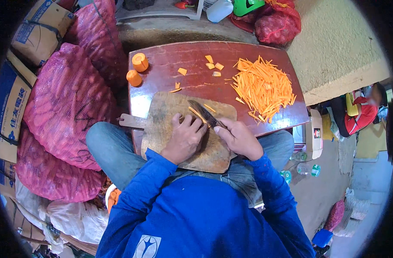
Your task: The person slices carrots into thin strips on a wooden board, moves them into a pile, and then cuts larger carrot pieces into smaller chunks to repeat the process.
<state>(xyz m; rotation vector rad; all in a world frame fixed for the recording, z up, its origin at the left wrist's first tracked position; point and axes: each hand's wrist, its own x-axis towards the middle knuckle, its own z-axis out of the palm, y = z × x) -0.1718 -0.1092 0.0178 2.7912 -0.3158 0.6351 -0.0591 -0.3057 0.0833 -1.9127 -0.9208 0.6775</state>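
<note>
Knife (pixel 204 112) clenched in right hand (pixel 238 135), blade along carrot slices (pixel 197 113) on board (pixel 160 114); left hand (pixel 183 138) curled beside it, presumably steadying them, can't tell if gripping. Shreds (pixel 264 88) heaped right, likely to keep board free; chunks (pixel 140 62) sit far left.

Left arm (pixel 138 185) and right arm (pixel 271 189), both blue-sleeved, are angling inward from the lower edge, elbows bending outward. Left hand (pixel 184 136) is facing palm down, back upward, fingers (pixel 195 124) curling under. Right hand (pixel 240 138) is gripping just beside it, thumb (pixel 223 135) and knuckles pointing left, wrist (pixel 255 150) lying bare past the cuff.
</note>
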